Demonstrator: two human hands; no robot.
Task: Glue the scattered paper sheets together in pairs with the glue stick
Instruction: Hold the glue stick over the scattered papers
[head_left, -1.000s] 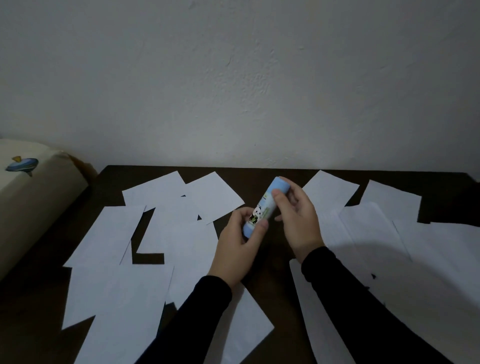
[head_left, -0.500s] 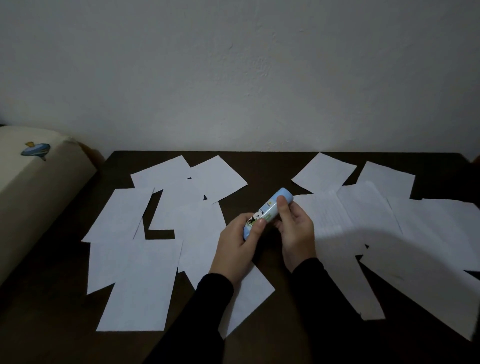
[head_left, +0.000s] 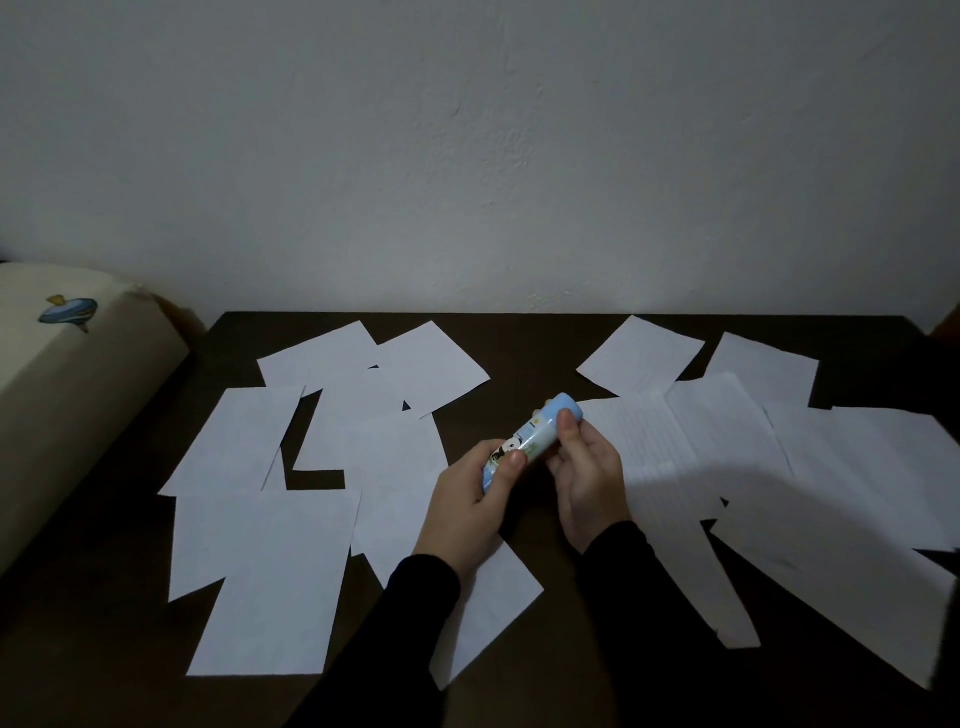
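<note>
Head camera is looking down on a dark worktop (head_left: 519, 338) that is standing against a pale wall (head_left: 467, 156). White paper sheets (head_left: 270, 582) are lying scattered over it in two loose groups, one to the left and one to the right, many of them overlapping at their edges. Between the two groups a bare strip of the dark surface is showing, and both hands are meeting above it.

A light blue glue stick (head_left: 530, 441) with a small cartoon picture on its label is being held just above the worktop, tilted so that its rounded cap end is pointing up and to the right. The left hand (head_left: 467, 509) is gripping the lower part of the stick, its thumb lying across the label and its fingers curled round the far side. The right hand (head_left: 587, 478) is pinching the upper part near the cap, with the thumb pressing on the near side. Both arms are wearing black sleeves (head_left: 415, 623).

At the far left a cream-coloured cushion (head_left: 62, 405) with a small blue printed figure is sitting beside the worktop.
</note>
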